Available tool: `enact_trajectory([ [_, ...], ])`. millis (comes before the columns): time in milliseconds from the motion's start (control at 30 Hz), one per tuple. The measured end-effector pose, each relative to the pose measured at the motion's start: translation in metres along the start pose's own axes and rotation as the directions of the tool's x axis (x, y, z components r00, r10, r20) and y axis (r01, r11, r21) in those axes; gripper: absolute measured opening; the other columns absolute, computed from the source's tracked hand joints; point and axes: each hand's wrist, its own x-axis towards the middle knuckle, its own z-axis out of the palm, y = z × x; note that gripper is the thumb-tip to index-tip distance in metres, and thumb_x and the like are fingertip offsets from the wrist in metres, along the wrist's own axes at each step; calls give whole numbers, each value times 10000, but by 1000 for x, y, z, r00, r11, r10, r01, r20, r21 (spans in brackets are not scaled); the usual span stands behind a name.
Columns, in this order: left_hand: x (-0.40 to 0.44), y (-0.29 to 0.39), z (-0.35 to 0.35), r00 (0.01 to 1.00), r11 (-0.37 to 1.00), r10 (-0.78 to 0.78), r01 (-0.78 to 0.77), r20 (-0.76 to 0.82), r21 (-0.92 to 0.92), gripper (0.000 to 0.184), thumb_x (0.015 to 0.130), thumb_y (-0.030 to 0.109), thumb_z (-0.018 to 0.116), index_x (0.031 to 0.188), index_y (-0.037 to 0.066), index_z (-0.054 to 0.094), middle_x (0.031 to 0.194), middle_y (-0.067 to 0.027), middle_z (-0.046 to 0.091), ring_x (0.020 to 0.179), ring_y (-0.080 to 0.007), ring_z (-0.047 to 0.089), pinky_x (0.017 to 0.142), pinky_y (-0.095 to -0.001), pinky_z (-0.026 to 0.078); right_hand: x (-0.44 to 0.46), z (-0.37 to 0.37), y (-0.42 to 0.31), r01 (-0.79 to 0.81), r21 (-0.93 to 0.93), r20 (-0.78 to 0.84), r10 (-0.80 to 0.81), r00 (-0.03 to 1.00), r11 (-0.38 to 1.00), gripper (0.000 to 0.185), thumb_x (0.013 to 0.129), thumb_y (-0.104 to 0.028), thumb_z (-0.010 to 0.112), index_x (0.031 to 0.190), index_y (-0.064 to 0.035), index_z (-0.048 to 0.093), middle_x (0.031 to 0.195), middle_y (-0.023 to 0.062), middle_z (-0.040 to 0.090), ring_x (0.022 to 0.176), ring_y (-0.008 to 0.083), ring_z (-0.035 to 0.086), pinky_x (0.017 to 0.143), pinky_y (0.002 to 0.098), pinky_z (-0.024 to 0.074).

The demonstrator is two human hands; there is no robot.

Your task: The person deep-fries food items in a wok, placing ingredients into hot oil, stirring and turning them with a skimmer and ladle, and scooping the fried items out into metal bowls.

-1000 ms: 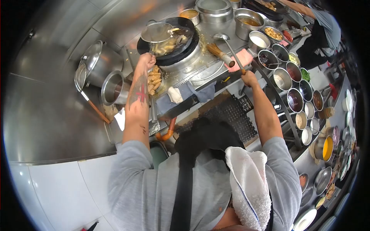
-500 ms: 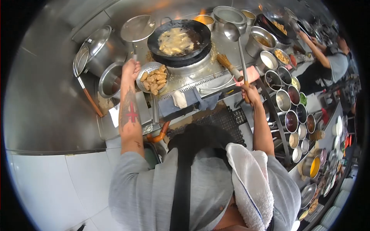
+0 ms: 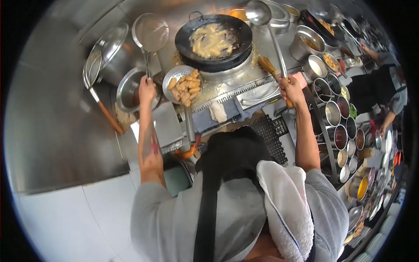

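Note:
My left hand (image 3: 147,91) is closed round the handle of a round mesh strainer (image 3: 151,32), which is held up left of the wok. In my right hand (image 3: 291,90) is the wooden handle of a long ladle (image 3: 259,13), its bowl raised at the wok's upper right. Pale pieces of food (image 3: 211,40) bubble in oil inside the black wok (image 3: 185,46). A perforated skimmer (image 3: 167,81) holding browned fried pieces (image 3: 187,87) rests between my left hand and the wok.
At left stand a lidded pot (image 3: 112,41), a steel pot (image 3: 126,98) and a wood-handled strainer (image 3: 107,114). A bamboo brush (image 3: 267,65) lies right of the wok. Several seasoning containers (image 3: 332,112) line the right. Another person (image 3: 379,85) works beyond them.
My left hand and the strainer have shifted slightly, the strainer now at a different angle. The ladle has risen up and left. My view has turned a little, and the other person has moved.

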Motion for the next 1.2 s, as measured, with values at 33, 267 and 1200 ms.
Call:
enact_trajectory([
  [33, -4, 30, -11, 940, 907, -258, 316, 225, -280, 314, 975, 232, 427, 1199, 44, 540, 785, -131, 632, 637, -227, 622, 557, -330, 498, 6, 4, -9, 59, -95, -10, -60, 998, 994, 164, 910, -178, 545, 875, -20, 523, 588, -12, 448, 428, 79, 413, 375, 238, 342],
  [267, 90, 43, 41, 932, 872, 345, -362, 112, 328, 299, 954, 197, 421, 1143, 41, 594, 750, -93, 612, 557, -162, 564, 520, -322, 460, 81, 15, -14, 41, -312, 14, -39, 999, 949, 230, 881, -211, 555, 815, 8, 544, 594, 38, 518, 445, 121, 472, 402, 284, 392],
  [1200, 25, 163, 68, 950, 982, -113, 152, 292, -115, 239, 907, 171, 500, 1076, 68, 632, 714, -80, 632, 423, -149, 501, 369, -321, 365, -11, -117, 86, -117, -241, -222, 63, 973, 963, 270, 868, -157, 543, 1046, 45, 530, 658, 15, 495, 460, 92, 466, 387, 252, 392],
])
